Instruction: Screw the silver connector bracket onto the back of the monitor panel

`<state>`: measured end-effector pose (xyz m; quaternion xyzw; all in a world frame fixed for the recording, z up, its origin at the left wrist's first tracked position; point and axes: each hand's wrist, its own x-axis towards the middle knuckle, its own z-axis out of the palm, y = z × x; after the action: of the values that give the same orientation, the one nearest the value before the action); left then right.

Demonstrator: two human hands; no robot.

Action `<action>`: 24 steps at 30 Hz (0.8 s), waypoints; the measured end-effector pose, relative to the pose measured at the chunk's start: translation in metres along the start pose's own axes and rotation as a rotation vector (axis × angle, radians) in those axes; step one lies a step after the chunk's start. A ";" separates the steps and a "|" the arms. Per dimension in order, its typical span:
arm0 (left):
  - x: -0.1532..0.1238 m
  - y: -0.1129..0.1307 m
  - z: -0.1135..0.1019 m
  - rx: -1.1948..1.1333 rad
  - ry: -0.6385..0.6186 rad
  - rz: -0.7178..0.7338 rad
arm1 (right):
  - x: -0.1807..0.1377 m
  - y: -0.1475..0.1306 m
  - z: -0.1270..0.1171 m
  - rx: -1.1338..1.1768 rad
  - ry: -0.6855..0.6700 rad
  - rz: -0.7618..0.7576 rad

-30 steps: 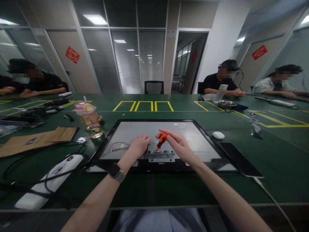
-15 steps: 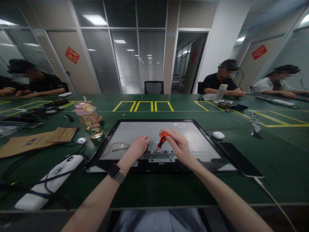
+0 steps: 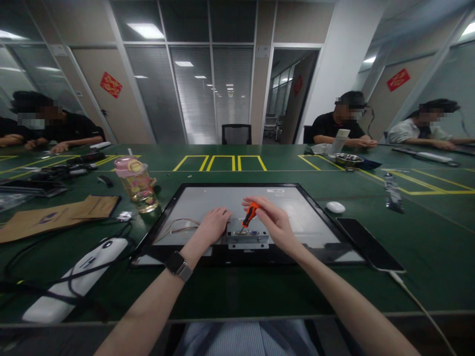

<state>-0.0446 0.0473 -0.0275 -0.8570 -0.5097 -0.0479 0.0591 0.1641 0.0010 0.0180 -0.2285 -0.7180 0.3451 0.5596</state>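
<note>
Right hand (image 3: 274,221): fingers and thumb closed around the handle of an orange-and-black screwdriver (image 3: 251,213). Tool tilted, handle up and to the right, shaft down to the connector row of a metal bracket (image 3: 248,240); whether the tip sits in a screw, too small to tell. Bracket lies on the near, middle part of a black-framed display panel (image 3: 297,222), which lies flat, pale back upward, on the green surface (image 3: 230,296).

Left hand (image 3: 214,225): palm down over the panel, fingers at the bracket's left end; cannot tell whether it grips or only rests there. Smartwatch (image 3: 178,265) on that wrist. Thin wires (image 3: 181,223) curve over the panel, left of the hand.

Right of panel: black phone (image 3: 369,244) beside the frame, white cable (image 3: 419,302) plugged in; white oval case (image 3: 335,207) just beyond. Left: lidded cup (image 3: 135,180) with straw and pale liquid, brown paper bag (image 3: 59,215), white power strip (image 3: 79,277) with black cables across it. Other people seated at the far side, both left and right.
</note>
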 end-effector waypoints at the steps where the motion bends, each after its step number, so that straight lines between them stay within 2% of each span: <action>1: 0.000 0.000 -0.001 -0.001 0.000 0.001 | 0.000 0.000 0.000 0.019 -0.023 0.014; 3: -0.001 0.001 -0.003 0.000 -0.002 0.001 | 0.000 0.001 -0.001 0.013 -0.018 0.021; 8: -0.001 0.001 0.000 0.023 0.000 -0.001 | 0.002 0.007 -0.002 -0.100 0.112 -0.023; 13: 0.000 -0.002 0.005 0.021 0.019 0.004 | 0.004 -0.003 -0.006 -0.144 0.015 -0.037; 17: 0.000 -0.001 0.003 0.016 0.021 0.002 | 0.003 0.000 -0.015 -0.010 -0.088 0.034; 20: -0.001 0.001 0.002 0.009 0.021 0.008 | 0.002 0.009 -0.018 0.146 -0.110 0.120; 24: 0.001 -0.001 0.003 0.017 0.012 0.000 | 0.002 0.016 -0.013 0.293 -0.026 0.188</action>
<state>-0.0447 0.0487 -0.0303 -0.8562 -0.5095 -0.0487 0.0698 0.1749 0.0160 0.0091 -0.2062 -0.6425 0.4998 0.5430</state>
